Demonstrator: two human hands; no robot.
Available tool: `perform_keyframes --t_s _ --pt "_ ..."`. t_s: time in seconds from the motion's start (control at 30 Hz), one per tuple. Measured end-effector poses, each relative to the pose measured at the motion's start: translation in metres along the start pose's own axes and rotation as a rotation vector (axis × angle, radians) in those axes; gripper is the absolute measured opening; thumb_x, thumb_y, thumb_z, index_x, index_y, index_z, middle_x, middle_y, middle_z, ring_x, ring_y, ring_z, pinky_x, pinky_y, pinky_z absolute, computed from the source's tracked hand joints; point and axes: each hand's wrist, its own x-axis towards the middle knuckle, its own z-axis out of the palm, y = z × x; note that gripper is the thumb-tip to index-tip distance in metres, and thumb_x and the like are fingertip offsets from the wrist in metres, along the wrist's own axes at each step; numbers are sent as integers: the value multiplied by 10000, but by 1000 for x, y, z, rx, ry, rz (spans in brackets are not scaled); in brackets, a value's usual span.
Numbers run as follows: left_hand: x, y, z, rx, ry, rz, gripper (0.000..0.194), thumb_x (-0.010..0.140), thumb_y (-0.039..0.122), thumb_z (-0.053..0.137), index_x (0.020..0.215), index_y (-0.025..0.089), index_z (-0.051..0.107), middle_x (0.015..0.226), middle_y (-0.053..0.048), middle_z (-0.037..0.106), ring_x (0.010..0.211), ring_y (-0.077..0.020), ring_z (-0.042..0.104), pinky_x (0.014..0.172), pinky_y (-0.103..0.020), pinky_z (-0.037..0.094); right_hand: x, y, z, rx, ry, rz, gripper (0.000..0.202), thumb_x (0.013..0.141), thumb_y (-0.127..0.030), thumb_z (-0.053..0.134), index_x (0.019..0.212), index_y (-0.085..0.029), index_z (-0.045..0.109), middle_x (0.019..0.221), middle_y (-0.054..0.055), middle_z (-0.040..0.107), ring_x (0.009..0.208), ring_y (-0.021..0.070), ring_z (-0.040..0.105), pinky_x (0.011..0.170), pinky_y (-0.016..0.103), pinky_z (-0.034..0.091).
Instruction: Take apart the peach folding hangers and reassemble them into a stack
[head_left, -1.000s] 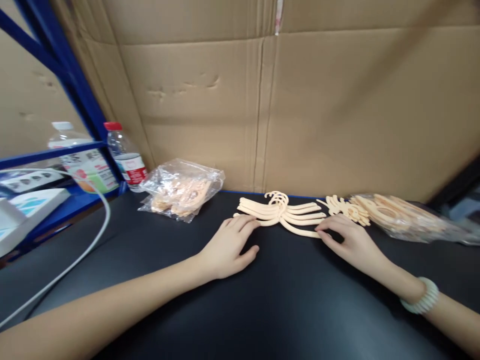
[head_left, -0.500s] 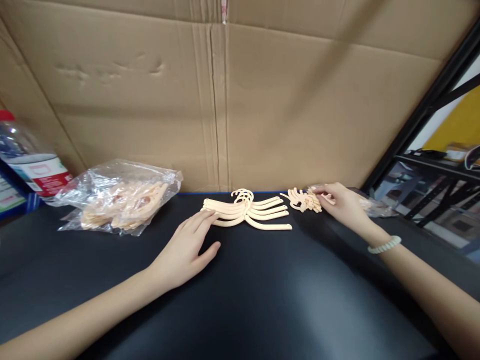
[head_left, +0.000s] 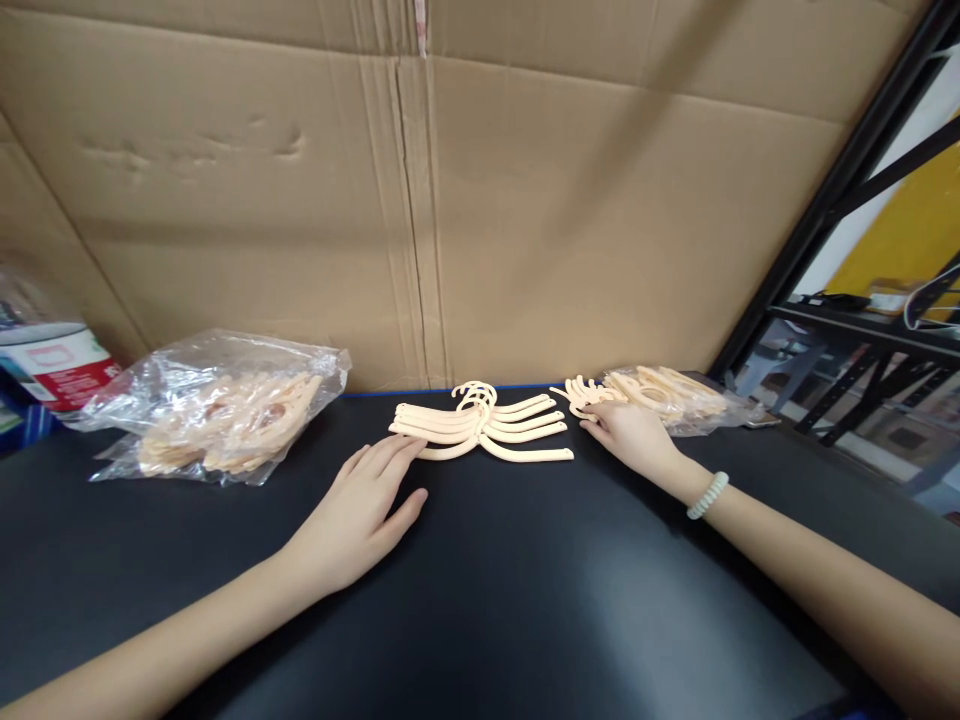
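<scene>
Several cream plastic clothes hangers point(head_left: 517, 427) lie fanned on the black table, overlapping, their hooks toward the cardboard behind. My left hand point(head_left: 356, 515) lies flat at their left end, fingers stretched out and fingertips touching the lower arms, thumb apart. To the right is a small pile of cream curved plastic pieces point(head_left: 581, 392). My right hand point(head_left: 634, 435) is at the front of this pile with fingers drawn together. Its fingertips meet the pieces, and what they pinch, if anything, is hidden. A pale beaded bracelet circles the right wrist.
A clear plastic bag point(head_left: 225, 405) of cream parts lies at the left, and another bag point(head_left: 682, 400) of such parts lies behind my right hand. A bottle with a red label point(head_left: 64, 365) stands far left. Cardboard point(head_left: 562, 220) rises along the back; a black metal rack point(head_left: 862, 320) stands right.
My right hand has moved left from the far end of the small pile to its front, uncovering the bag behind. My left hand stays on the hangers. The view has shifted slightly right.
</scene>
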Motion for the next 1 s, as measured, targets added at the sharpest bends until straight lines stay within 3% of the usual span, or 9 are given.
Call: perform_keyframes --t_s 0.23,0.5,0.67,0.8,0.9,1.0 --pt "2 6 -5 -54 32 -19 403 929 337 421 1282 178 533 1244 -134 576 1155 -307 558 1001 -510 453 1 0 -4 -4 -33 9 221 939 -236 498 835 -182 686 821 85 721 781 242 675 589 279 457" --pt "1 2 -4 -66 28 -17 383 939 311 412 1277 199 553 1156 -113 571 1079 -287 572 957 -488 473 0 -5 -10 81 -67 15 178 873 -207 519 758 -177 651 633 43 650 558 196 593 496 269 340" --pt "2 4 -5 -98 1 9 279 952 275 398 1094 208 629 1010 -79 587 948 -243 581 877 -441 492 -2 -2 -10 188 -42 51 95 782 -156 525 698 -197 542 562 -3 581 521 168 555 495 254 340" --pt "2 6 -5 -152 -20 28 252 961 232 374 1008 208 620 967 -66 585 914 -226 577 823 -389 496 -4 5 -14 285 -14 65 149 811 -212 487 673 -220 432 542 -25 528 496 148 530 475 246 363" --pt "1 7 -5 -192 -9 40 220 958 212 381 996 207 598 976 -59 572 908 -210 578 820 -353 493 -4 4 -23 448 -4 55 203 872 -319 451 693 -225 428 573 -11 538 506 151 536 462 256 385" --pt "0 6 -4 -215 -12 49 193 959 194 375 989 199 566 972 -53 552 885 -194 574 798 -330 490 -5 -4 -33 766 -92 128 211 861 -400 505 762 -222 449 605 2 580 518 162 571 408 246 405"
